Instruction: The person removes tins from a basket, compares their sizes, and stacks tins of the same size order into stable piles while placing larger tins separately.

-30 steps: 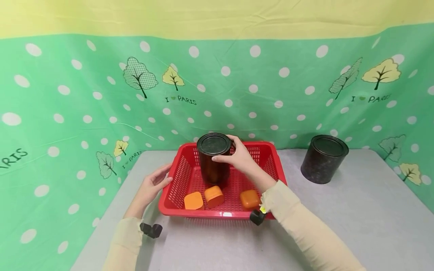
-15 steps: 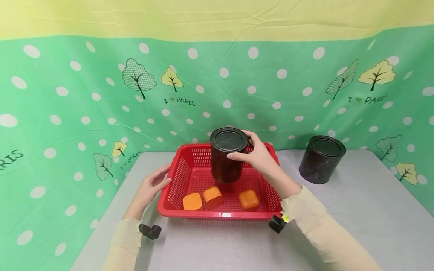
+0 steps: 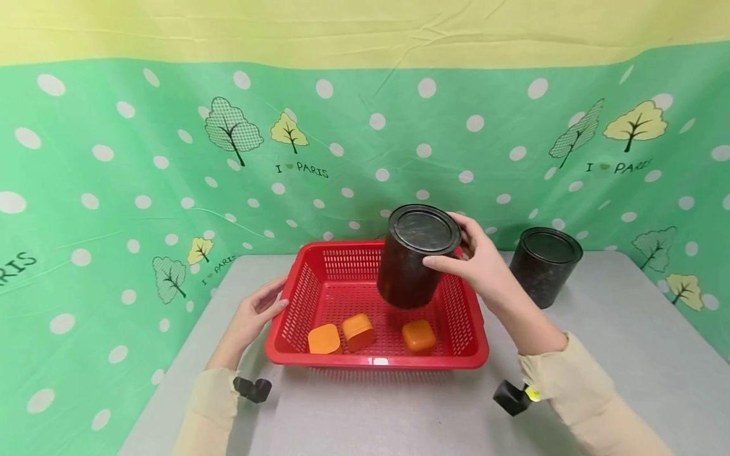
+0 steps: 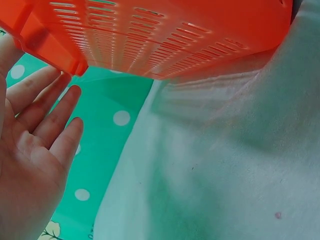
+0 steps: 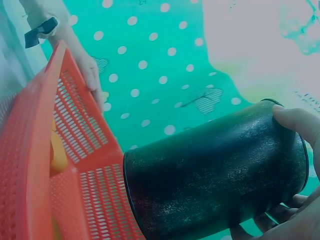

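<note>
My right hand (image 3: 485, 259) grips a black lidded can (image 3: 407, 266) near its top, thumb on the near side and fingers behind. The can is tilted and held above the right half of a red plastic basket (image 3: 376, 361). In the right wrist view the can (image 5: 215, 170) shows a scuffed dark side. At the basket's left rim, my left hand (image 3: 253, 320) rests with relaxed fingers. The left wrist view shows those fingers (image 4: 55, 117) nearly straight, tips at the rim. Inside the basket lie orange rounded blocks: one at left (image 3: 324, 340), one beside it (image 3: 358, 332), one at right (image 3: 419, 335).
A second black can (image 3: 547, 266) stands upright on the grey tabletop (image 3: 616, 329), right of the basket and partly behind my right hand. A green polka-dot cloth (image 3: 422, 126) hangs behind and at the left.
My right hand has raised the black can and carried it rightward from the basket's middle, tilting it more. The left hand and the orange blocks stay in place.
</note>
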The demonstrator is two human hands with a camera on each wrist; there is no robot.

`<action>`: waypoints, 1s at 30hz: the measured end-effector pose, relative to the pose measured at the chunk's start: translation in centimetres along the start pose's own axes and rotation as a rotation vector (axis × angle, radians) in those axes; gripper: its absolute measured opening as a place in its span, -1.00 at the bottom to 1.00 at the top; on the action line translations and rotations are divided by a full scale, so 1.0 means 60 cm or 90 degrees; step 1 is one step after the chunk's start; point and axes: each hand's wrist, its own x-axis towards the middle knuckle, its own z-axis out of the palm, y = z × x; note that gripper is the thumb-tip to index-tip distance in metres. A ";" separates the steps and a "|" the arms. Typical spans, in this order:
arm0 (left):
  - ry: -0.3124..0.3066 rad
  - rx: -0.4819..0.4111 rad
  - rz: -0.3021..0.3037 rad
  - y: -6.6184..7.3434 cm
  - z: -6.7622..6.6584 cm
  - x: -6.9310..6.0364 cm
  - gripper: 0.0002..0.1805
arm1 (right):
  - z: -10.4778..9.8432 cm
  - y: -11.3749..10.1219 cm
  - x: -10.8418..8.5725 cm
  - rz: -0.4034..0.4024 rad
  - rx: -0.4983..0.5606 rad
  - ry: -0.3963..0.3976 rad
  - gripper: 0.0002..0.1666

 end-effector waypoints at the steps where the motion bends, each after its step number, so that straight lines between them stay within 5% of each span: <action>1: 0.001 0.000 0.001 0.000 0.000 0.000 -0.36 | -0.004 -0.002 -0.004 -0.002 -0.002 0.003 -0.07; 20: 0.001 -0.011 -0.008 0.002 0.000 -0.002 -0.37 | -0.093 0.013 -0.071 -0.063 0.011 0.062 -0.12; 30: -0.001 0.003 -0.008 0.002 -0.001 -0.002 -0.35 | -0.154 0.043 -0.100 -0.041 0.049 0.104 -0.07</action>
